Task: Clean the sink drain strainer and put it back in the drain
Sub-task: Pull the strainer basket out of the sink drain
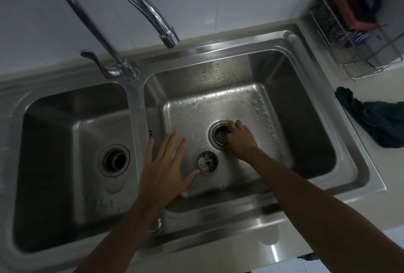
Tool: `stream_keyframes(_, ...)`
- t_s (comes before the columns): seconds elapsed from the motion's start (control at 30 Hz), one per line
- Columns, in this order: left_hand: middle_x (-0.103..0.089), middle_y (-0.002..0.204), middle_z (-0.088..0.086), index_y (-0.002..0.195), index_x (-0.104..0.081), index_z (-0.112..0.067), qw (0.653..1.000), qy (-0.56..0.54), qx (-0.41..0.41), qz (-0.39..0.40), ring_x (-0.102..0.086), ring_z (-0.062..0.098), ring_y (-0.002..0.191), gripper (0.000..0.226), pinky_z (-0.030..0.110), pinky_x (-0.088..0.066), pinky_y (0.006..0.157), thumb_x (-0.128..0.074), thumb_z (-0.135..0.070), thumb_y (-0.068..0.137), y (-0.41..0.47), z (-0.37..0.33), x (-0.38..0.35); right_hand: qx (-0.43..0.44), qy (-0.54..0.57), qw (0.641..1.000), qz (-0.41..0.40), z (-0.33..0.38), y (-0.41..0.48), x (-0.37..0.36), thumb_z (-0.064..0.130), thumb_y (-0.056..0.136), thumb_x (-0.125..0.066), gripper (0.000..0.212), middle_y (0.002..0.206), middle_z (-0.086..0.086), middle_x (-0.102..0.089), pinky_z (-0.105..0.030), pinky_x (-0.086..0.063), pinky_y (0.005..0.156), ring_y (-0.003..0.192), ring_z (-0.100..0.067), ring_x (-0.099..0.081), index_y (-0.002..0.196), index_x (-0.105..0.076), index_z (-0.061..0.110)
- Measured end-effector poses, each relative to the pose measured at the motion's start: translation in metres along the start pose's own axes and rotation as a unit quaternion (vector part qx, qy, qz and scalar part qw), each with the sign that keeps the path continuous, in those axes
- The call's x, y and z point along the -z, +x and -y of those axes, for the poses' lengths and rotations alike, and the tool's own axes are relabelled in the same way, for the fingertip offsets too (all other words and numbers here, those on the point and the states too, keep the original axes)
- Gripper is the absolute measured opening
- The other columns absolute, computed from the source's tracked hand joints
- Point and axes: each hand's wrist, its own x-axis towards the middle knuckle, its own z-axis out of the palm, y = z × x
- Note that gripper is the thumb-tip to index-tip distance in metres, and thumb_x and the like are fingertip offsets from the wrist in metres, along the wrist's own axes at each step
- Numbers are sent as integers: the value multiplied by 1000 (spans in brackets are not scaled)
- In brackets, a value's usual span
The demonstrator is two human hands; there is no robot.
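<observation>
The stainless-steel double-basin sink is set into a pale countertop. In the right basin, the right hand rests at the round chrome-ringed drain opening, fingers curled over its right edge. A perforated metal strainer sits inside that opening; whether the fingers grip it or merely touch it cannot be determined (the contact point is hidden under the hand).

The left hand is spread flat with fingers wide, holding nothing, palm down over the basin floor near the divider. Its thumb tip is just beside a second small round perforated metal strainer cup, which lies loose on the wet basin floor between the two hands, in front of the drain.

The left basin drain is open and dark. The curved chrome gooseneck faucet arcs over the right basin; no water visibly runs from it. A dark crumpled cloth lies on the countertop to the right, and a wire rack stands behind it, holding a reddish block and a dark item
</observation>
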Motion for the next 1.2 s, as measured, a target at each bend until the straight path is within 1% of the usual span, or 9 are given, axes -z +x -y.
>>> stream_keyframes(0.07, -25, 169, 11, 155, -40, -16, 1000, 0, 0, -3, -23, 24, 157, 89, 60, -15, 125, -36, -80, 93, 0, 0, 0, 16, 7, 1000, -23, -2, -1, -1, 36, 93, -60, 35, 154, -10, -29, -44, -36, 107, 136, -35, -30, 116, -73, 13)
stream_keyframes(0.13, -27, 168, 11, 154, -42, -16, 1000, -7, 0, -11, -26, 24, 156, 88, 60, -15, 125, -37, -79, 93, 0, -1, 0, 39, 34, 999, -14, -5, 0, -1, 43, 89, -66, 41, 161, -7, -23, -44, -34, 111, 144, -32, -25, 116, -74, 14)
stream_keyframes(0.23, -30, 167, 10, 153, -43, -16, 1000, -15, 1, -18, -30, 24, 155, 87, 60, -18, 124, -39, -78, 93, 0, -1, 0, 42, 46, 998, 20, -6, 1, 3, 46, 89, -66, 46, 158, -7, -33, -43, -36, 110, 139, -30, -37, 126, -69, 18)
stream_keyframes(0.4, -32, 166, 11, 154, -42, -16, 1000, -12, 2, 6, -32, 24, 154, 87, 60, -17, 124, -33, -78, 94, 1, -2, 5, -18, 128, 991, -43, -7, -17, 5, 48, 80, -74, 72, 136, -11, -56, -44, -44, 96, 117, -33, -56, 136, -41, 16)
stream_keyframes(0.47, -32, 166, 10, 155, -40, -17, 1000, -10, 1, 22, -31, 23, 154, 88, 60, -15, 125, -32, -79, 93, 2, -2, 7, -33, 137, 989, -50, -10, -29, 7, 51, 78, -75, 84, 132, -10, -59, -44, -46, 93, 113, -33, -59, 142, -34, 17)
stream_keyframes(0.53, -33, 166, 10, 155, -40, -17, 999, -11, 1, 32, -31, 23, 154, 89, 60, -16, 125, -33, -80, 92, 2, -2, 10, -35, 104, 994, -18, -12, -41, 8, 55, 80, -70, 88, 135, -10, -57, -45, -44, 96, 116, -34, -57, 149, -29, 17)
stream_keyframes(0.8, -38, 163, 12, 155, -41, -17, 999, -19, 4, 41, -37, 24, 152, 90, 61, -19, 123, -34, -79, 90, 2, -3, 15, -49, 57, 994, 85, -4, -70, 2, 59, 81, -64, 81, 137, -11, -56, -46, -40, 100, 123, -34, -51, 143, -36, 15)
stream_keyframes(0.97, -40, 162, 10, 154, -41, -18, 999, -15, 3, 40, -38, 23, 151, 91, 61, -19, 123, -38, -80, 88, 3, -3, 12, -56, 56, 993, 87, 0, -69, 1, 57, 79, -67, 80, 136, -10, -57, -47, -40, 100, 124, -34, -51, 141, -39, 15)
stream_keyframes(1.2, -38, 163, 11, 156, -38, -19, 999, -5, -3, 50, -35, 24, 153, 93, 61, -16, 124, -30, -84, 90, 3, -2, 11, -57, 52, 994, 83, 0, -68, -3, 57, 79, -66, 79, 136, -11, -57, -47, -40, 101, 124, -34, -51, 141, -39, 16)
